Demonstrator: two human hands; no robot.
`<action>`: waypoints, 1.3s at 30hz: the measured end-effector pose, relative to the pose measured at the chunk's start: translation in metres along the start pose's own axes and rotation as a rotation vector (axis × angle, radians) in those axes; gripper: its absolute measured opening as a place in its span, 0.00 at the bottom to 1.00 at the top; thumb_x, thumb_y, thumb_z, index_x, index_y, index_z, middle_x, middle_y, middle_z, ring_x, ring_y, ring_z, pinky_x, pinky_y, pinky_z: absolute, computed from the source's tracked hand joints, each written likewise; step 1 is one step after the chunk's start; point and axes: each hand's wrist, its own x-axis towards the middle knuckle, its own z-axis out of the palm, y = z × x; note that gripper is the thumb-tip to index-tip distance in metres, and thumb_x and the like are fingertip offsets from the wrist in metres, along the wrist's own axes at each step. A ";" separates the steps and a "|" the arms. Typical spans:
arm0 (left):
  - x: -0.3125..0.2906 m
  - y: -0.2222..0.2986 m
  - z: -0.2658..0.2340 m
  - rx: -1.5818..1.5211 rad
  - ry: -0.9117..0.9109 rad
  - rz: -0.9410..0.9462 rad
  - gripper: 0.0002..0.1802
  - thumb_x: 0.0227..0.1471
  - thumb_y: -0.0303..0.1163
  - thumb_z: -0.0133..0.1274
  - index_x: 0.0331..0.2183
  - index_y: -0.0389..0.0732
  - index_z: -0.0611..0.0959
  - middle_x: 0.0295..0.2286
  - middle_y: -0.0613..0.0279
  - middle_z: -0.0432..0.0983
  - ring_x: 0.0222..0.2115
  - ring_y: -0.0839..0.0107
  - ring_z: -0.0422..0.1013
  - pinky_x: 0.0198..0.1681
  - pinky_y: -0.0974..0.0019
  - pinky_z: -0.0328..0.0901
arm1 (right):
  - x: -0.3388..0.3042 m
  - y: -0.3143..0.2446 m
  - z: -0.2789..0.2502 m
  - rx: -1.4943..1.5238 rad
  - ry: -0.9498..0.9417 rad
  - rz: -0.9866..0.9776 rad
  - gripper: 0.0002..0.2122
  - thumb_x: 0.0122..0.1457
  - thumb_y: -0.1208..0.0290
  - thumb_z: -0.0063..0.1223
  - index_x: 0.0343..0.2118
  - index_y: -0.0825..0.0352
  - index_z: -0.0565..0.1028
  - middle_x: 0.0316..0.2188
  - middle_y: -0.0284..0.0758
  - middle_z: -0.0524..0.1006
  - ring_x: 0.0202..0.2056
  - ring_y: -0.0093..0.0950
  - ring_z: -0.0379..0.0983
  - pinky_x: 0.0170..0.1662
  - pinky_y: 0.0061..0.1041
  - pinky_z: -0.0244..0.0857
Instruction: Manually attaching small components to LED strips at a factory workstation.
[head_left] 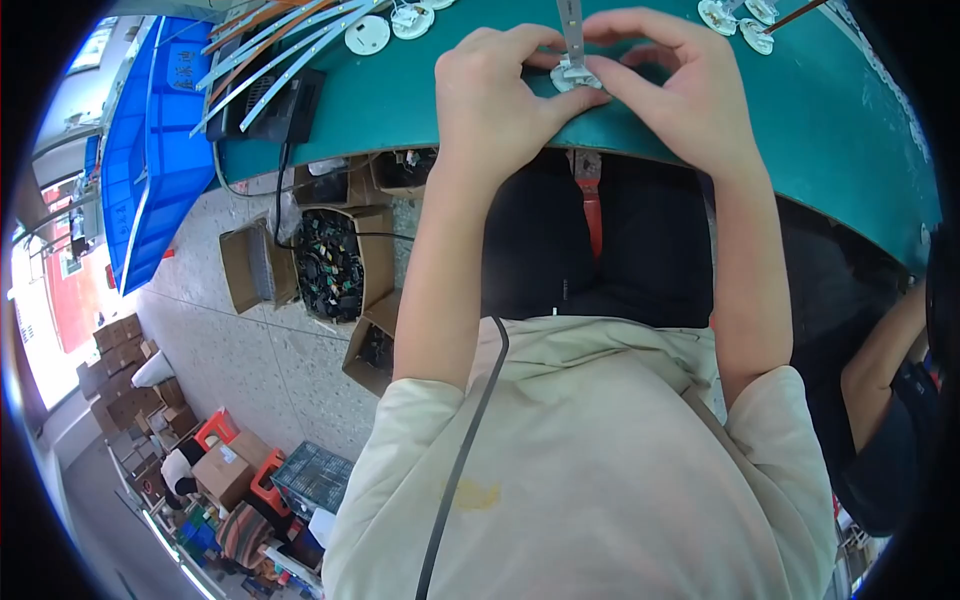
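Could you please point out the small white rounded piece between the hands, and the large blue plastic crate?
Small white rounded piece (574, 77): head view, its visible middle.
Large blue plastic crate (182, 130): head view, its side wall.

Past the left edge of the green bench (385, 105), pale speckled floor (195, 340) crossed by thin seams spreads toward a bright window-like opening (38, 310). Cardboard boxes (118, 362) pile near it, and red-orange stools (267, 468) stand beside another carton (222, 475).

part (573, 79) between left hand (495, 95) and right hand (690, 95), over table (820, 120), crate (150, 190) left of table, carton (376, 255) on floor (205, 320)
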 end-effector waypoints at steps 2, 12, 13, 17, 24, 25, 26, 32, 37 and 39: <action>0.002 0.005 -0.002 -0.012 0.035 0.033 0.28 0.28 0.42 0.74 0.36 0.43 0.86 0.26 0.59 0.82 0.29 0.67 0.77 0.34 0.67 0.71 | 0.004 -0.006 0.000 -0.041 -0.054 -0.113 0.09 0.50 0.76 0.65 0.34 0.71 0.81 0.28 0.39 0.82 0.30 0.24 0.79 0.34 0.20 0.70; 0.006 0.012 -0.005 -0.276 0.054 0.054 0.20 0.31 0.32 0.73 0.31 0.39 0.84 0.24 0.57 0.81 0.27 0.64 0.78 0.32 0.66 0.69 | 0.006 0.011 0.015 -0.008 -0.012 -0.184 0.04 0.52 0.80 0.62 0.31 0.72 0.80 0.24 0.38 0.82 0.26 0.22 0.78 0.31 0.19 0.69; 0.006 0.008 -0.003 -0.340 0.150 0.218 0.19 0.31 0.32 0.73 0.30 0.39 0.84 0.23 0.57 0.81 0.27 0.63 0.78 0.32 0.66 0.69 | 0.006 0.012 0.015 -0.057 -0.007 -0.194 0.04 0.51 0.80 0.62 0.30 0.72 0.80 0.24 0.38 0.81 0.26 0.22 0.78 0.31 0.19 0.69; 0.005 0.009 -0.004 -0.345 0.130 0.166 0.19 0.31 0.32 0.73 0.29 0.39 0.84 0.23 0.57 0.81 0.26 0.63 0.78 0.31 0.66 0.69 | 0.004 0.011 0.018 -0.108 0.024 -0.162 0.04 0.51 0.79 0.62 0.30 0.73 0.80 0.23 0.39 0.81 0.25 0.23 0.78 0.31 0.20 0.69; 0.006 0.015 -0.008 -0.196 -0.051 -0.143 0.19 0.31 0.32 0.73 0.29 0.38 0.84 0.23 0.56 0.80 0.26 0.62 0.77 0.32 0.66 0.70 | 0.004 0.012 0.021 -0.122 0.041 -0.234 0.04 0.50 0.81 0.62 0.30 0.72 0.81 0.25 0.39 0.81 0.26 0.25 0.79 0.32 0.20 0.69; 0.007 0.014 -0.008 -0.200 -0.066 -0.149 0.19 0.31 0.32 0.73 0.29 0.38 0.84 0.24 0.56 0.80 0.26 0.62 0.78 0.33 0.66 0.70 | 0.004 0.013 0.021 -0.108 0.032 -0.223 0.04 0.50 0.81 0.62 0.30 0.72 0.81 0.25 0.39 0.81 0.26 0.26 0.79 0.32 0.20 0.69; 0.008 0.014 -0.009 -0.200 -0.063 -0.145 0.19 0.31 0.32 0.73 0.29 0.38 0.84 0.24 0.56 0.80 0.26 0.62 0.78 0.33 0.66 0.70 | 0.004 0.013 0.020 -0.094 0.024 -0.214 0.04 0.50 0.81 0.62 0.30 0.72 0.81 0.26 0.39 0.81 0.26 0.26 0.79 0.32 0.20 0.69; 0.006 0.003 -0.005 -0.120 -0.046 0.104 0.21 0.33 0.31 0.72 0.34 0.38 0.84 0.30 0.54 0.81 0.30 0.62 0.78 0.34 0.65 0.70 | 0.000 0.006 0.014 -0.059 0.050 -0.179 0.03 0.51 0.81 0.62 0.30 0.71 0.81 0.26 0.37 0.81 0.27 0.23 0.78 0.32 0.19 0.69; 0.005 0.027 -0.032 -0.298 -0.114 0.138 0.32 0.31 0.35 0.74 0.43 0.37 0.84 0.28 0.64 0.80 0.30 0.79 0.74 0.36 0.73 0.68 | -0.021 0.002 -0.007 0.283 0.095 -0.189 0.08 0.55 0.86 0.60 0.38 0.75 0.79 0.31 0.35 0.81 0.32 0.19 0.77 0.37 0.16 0.71; 0.009 0.048 -0.034 -0.487 -0.004 0.219 0.41 0.26 0.41 0.76 0.46 0.38 0.81 0.22 0.62 0.81 0.23 0.72 0.78 0.30 0.73 0.70 | -0.030 -0.026 -0.023 0.339 0.157 -0.100 0.08 0.54 0.85 0.60 0.38 0.76 0.78 0.29 0.36 0.81 0.30 0.19 0.77 0.36 0.16 0.71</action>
